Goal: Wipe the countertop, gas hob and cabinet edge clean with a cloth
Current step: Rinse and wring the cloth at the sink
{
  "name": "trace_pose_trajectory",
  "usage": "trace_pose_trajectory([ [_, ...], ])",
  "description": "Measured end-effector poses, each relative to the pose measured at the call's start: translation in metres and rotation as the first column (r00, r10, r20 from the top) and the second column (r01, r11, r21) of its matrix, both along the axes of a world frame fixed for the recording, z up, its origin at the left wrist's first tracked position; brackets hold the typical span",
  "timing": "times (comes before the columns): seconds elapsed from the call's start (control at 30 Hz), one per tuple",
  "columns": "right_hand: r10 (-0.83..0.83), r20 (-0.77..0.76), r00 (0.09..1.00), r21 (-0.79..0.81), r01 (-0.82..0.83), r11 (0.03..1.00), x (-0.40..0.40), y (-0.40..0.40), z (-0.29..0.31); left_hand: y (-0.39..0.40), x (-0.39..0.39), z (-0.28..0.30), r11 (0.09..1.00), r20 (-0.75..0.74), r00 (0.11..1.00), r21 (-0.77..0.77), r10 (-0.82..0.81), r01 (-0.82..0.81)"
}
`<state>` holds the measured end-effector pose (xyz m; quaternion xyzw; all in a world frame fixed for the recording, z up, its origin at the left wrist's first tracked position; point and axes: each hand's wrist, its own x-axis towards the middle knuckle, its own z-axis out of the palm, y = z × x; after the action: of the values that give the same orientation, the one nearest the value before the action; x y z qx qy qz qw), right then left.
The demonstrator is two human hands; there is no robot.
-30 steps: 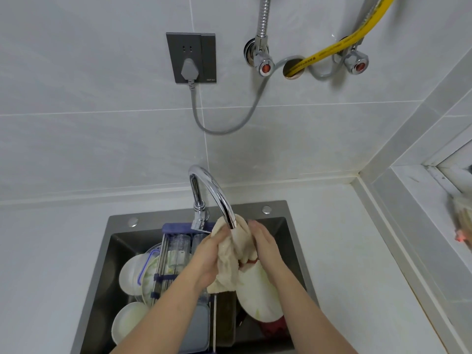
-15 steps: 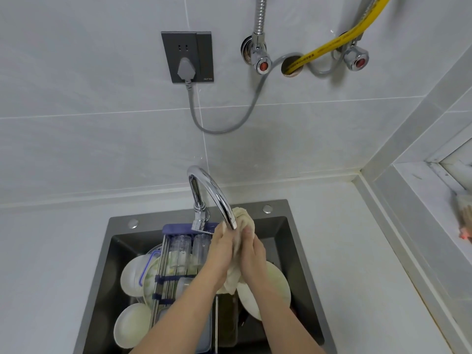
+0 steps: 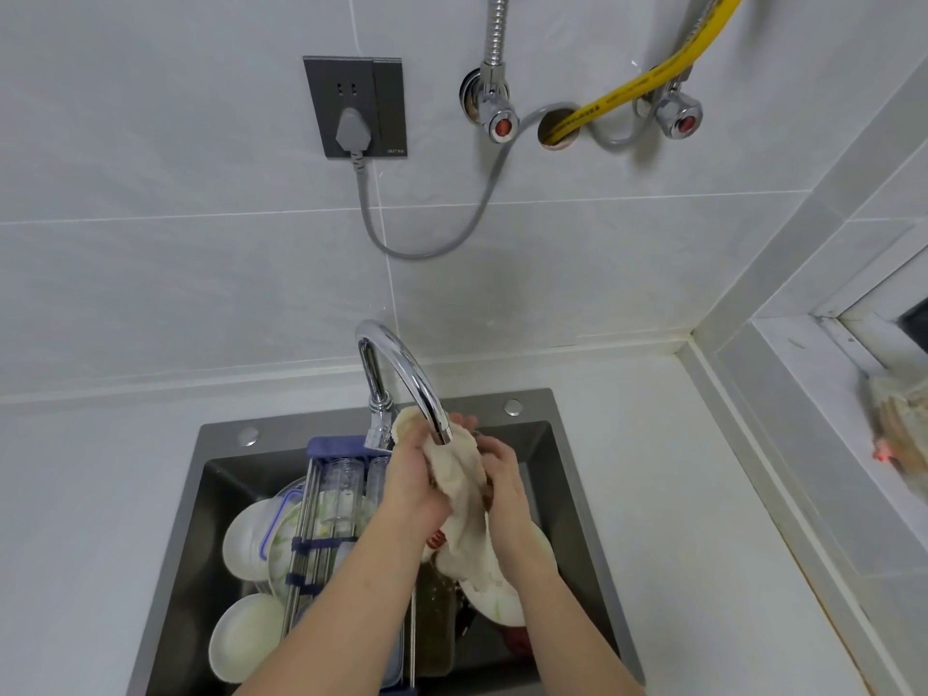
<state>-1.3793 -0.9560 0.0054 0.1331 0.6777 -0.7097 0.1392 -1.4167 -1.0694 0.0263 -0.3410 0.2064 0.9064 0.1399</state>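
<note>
A beige cloth (image 3: 459, 474) hangs bunched under the spout of the chrome tap (image 3: 401, 366), over the dark sink (image 3: 567, 474). My left hand (image 3: 414, 477) grips the cloth from the left. My right hand (image 3: 502, 477) holds it from the right, fingers curled into the fabric. The cloth's lower end drapes down toward a white plate. The white countertop (image 3: 653, 494) surrounds the sink. The gas hob and cabinet edge are out of view.
The sink holds white bowls (image 3: 246, 535), a plate (image 3: 502, 600) and a metal drying rack (image 3: 321, 524) with glasses. On the tiled wall are a grey socket (image 3: 355, 107) with a plug, two valves and a yellow hose (image 3: 648, 77). A window sill (image 3: 853, 419) runs at the right.
Both hands have rubbed the cloth under the spout, pressing together and then spreading apart again. The cloth now hangs longer between them.
</note>
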Motion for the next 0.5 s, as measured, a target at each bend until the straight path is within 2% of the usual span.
trace_pose_trajectory([
  [0.07, 0.202, -0.012, 0.979, 0.048, -0.202, 0.978, 0.015, 0.014, 0.001, 0.003, 0.001, 0.0, 0.999, -0.004, 1.0, -0.033, 0.03, -0.031],
  [0.13, 0.394, 0.034, 0.918, 0.288, -0.387, 0.876, 0.019, 0.023, -0.006, 0.004, 0.005, -0.001, 0.997, 0.012, 0.999, -0.056, 0.053, -0.052],
  [0.17, 0.44, 0.03, 0.898, 0.401, -0.414, 0.817, 0.019, 0.023, -0.01, 0.005, 0.006, -0.005, 0.997, 0.028, 0.997, -0.034, 0.069, -0.068],
  [0.2, 0.459, 0.001, 0.888, 0.448, -0.411, 0.794, 0.018, 0.021, -0.014, 0.007, 0.007, -0.007, 0.995, 0.038, 0.995, -0.006, 0.095, -0.095],
  [0.33, 0.303, -0.029, 0.952, 0.428, -0.262, 0.865, 0.009, 0.011, -0.035, 0.014, 0.008, -0.008, 0.995, 0.013, 0.995, -0.001, 0.096, -0.096],
  [0.5, 0.239, -0.045, 0.97, 0.599, -0.165, 0.783, 0.0, 0.009, -0.061, 0.0, 0.006, -0.004, 0.998, -0.024, 1.0, -0.067, 0.017, -0.018],
])
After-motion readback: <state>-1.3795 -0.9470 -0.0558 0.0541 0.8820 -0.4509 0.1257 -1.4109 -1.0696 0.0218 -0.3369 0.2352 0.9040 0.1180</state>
